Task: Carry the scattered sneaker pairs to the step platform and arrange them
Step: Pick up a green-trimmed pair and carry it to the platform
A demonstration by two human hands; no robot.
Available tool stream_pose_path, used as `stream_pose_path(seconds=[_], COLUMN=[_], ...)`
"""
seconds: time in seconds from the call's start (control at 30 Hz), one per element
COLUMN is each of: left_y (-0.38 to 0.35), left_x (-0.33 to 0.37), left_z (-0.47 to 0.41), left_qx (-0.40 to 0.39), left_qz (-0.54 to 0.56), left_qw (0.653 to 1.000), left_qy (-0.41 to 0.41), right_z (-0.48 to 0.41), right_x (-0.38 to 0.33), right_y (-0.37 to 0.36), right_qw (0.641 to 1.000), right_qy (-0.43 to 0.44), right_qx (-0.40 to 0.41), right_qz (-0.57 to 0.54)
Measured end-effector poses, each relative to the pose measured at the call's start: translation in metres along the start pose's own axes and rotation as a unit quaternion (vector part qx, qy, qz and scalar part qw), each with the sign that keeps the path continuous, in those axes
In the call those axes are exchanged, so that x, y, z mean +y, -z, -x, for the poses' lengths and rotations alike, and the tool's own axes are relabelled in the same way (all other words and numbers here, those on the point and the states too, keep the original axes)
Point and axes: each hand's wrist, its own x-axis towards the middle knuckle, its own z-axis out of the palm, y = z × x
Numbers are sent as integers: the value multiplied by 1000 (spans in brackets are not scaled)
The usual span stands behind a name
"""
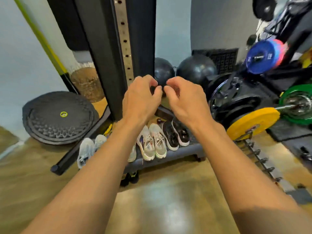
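Observation:
The dark grey step platform (170, 156) stands on the floor at the foot of a black rack. A white pair with green-edged soles (152, 143) and a black pair with white soles (175, 133) sit side by side on it, toes toward me. A pale blue-grey pair (87, 149) stands further left; my left forearm hides what it rests on. One more white shoe (132, 154) peeks out from behind that forearm. My left hand (140, 100) and my right hand (185, 102) are raised above the shoes, fingers loosely curled, fingertips close together, holding nothing.
The black rack upright (108, 65) and its floor leg (67, 159) stand just left of the platform. A round black balance dome (59, 117) and a woven basket (87, 83) are at left. Black balls (195, 68), a yellow plate (251, 122) and a green plate (297, 103) crowd the right.

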Motion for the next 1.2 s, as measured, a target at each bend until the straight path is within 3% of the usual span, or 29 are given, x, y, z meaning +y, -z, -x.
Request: stream_pose_path(seconds=[0.27, 0.57, 0.87, 1.2], left_y=[65, 72, 69, 100], left_x=[153, 317, 508, 695], left_z=[-26, 22, 205, 509], left_qx=[10, -86, -207, -340], left_qz=[132, 292, 407, 526], left_qw=[978, 907, 781, 601], left_qy=[-160, -290, -425, -498], right_z=[5, 100, 308, 594], right_x=[-52, -57, -52, -83], right_y=[163, 323, 484, 629], right_qw=[981, 938, 846, 719], right_qy=[-17, -78, -167, -268], right_qx=[181, 338, 479, 560], right_qz=[-72, 6, 161, 311])
